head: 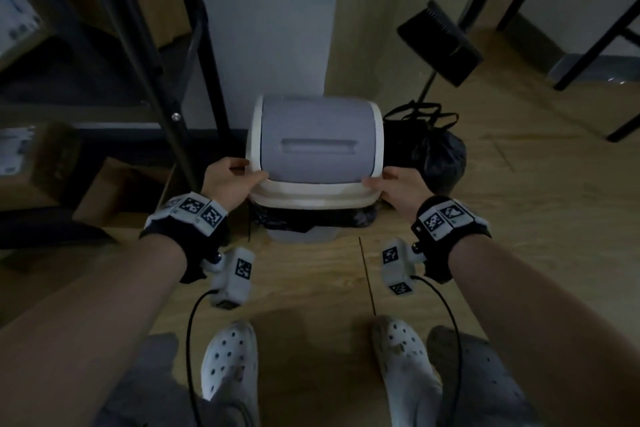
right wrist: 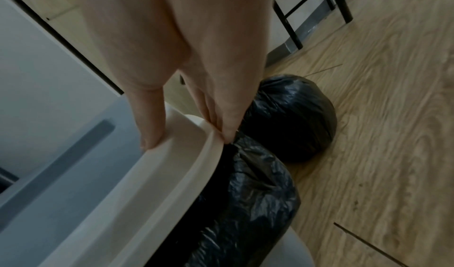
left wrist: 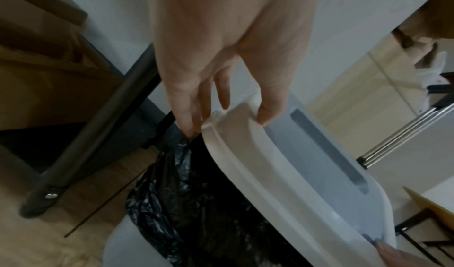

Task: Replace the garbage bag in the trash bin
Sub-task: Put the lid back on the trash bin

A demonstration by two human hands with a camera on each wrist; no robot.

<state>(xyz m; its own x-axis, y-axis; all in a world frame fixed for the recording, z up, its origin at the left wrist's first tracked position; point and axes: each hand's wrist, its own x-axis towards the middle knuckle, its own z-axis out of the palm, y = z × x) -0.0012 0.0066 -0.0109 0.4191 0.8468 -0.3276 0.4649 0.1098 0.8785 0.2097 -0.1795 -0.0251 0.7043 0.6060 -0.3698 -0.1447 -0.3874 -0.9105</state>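
- Bin lid (head: 313, 149) — white frame with a grey swing flap — is pinched at its two near corners, thumbs on top and fingers under the rim, by the left hand (head: 227, 180) and right hand (head: 398, 185).
- Trash bin (head: 301, 236): pale body directly below the grip.
- Black liner bag (left wrist: 186, 203) — crinkled, draped over the bin's rim beneath the fingertips.
- Tied black garbage bag (right wrist: 292, 116) sits on the floor just beyond the right hand.

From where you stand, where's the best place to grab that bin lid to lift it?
By the white rim at its two near corners, one hand per side, thumbs on top and fingers under the lip. The lid is wide and domed, so only the rim gives purchase. The left hand and right hand already grip there.
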